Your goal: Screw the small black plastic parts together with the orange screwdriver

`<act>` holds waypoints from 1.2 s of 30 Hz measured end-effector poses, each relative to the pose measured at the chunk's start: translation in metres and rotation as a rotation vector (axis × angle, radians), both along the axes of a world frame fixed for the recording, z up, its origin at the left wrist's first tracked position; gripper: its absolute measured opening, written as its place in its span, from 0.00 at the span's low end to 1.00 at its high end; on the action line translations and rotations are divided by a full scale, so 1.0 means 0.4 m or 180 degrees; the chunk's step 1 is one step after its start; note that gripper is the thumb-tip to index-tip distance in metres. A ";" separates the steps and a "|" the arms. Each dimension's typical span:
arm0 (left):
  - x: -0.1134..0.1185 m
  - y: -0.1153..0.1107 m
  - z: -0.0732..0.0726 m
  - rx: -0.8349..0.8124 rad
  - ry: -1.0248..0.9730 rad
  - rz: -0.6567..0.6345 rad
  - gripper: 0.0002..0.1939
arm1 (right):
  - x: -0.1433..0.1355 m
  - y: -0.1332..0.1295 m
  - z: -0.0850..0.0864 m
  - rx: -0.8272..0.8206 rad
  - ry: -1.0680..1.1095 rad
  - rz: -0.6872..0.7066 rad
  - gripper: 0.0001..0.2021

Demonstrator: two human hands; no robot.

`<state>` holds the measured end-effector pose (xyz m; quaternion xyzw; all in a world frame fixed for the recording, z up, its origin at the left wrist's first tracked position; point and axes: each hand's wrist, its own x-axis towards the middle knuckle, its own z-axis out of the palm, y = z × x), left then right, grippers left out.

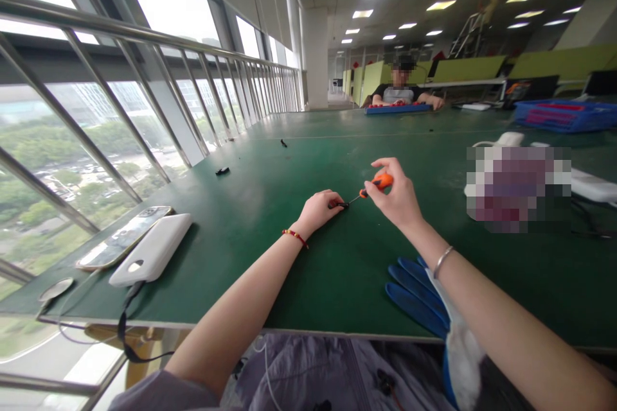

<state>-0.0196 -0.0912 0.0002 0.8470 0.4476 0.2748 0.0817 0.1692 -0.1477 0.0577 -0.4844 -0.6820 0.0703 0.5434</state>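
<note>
My right hand (395, 191) grips a screwdriver (380, 185) with an orange and black handle, its thin shaft slanting down to the left. The shaft's tip meets a small black part (343, 205) on the green table. My left hand (322, 207) rests on the tabletop with its fingers closed on that part, which is mostly hidden, so I cannot make out its exact kind. A blue and white work glove (418, 289) lies under my right forearm at the near table edge.
To the left lie a phone (128, 236) and a white power bank (153, 250) with a cable. Small black pieces (222, 171) sit farther back. At right are a blurred-out object (515, 186) and a blue basket (563, 117). Across the table a person (402, 87) sits behind a blue tray (398, 109).
</note>
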 end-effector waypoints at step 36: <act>0.001 -0.002 0.004 -0.0054 -0.0023 0.0018 0.07 | -0.004 -0.002 0.002 -0.0062 -0.0120 0.0012 0.18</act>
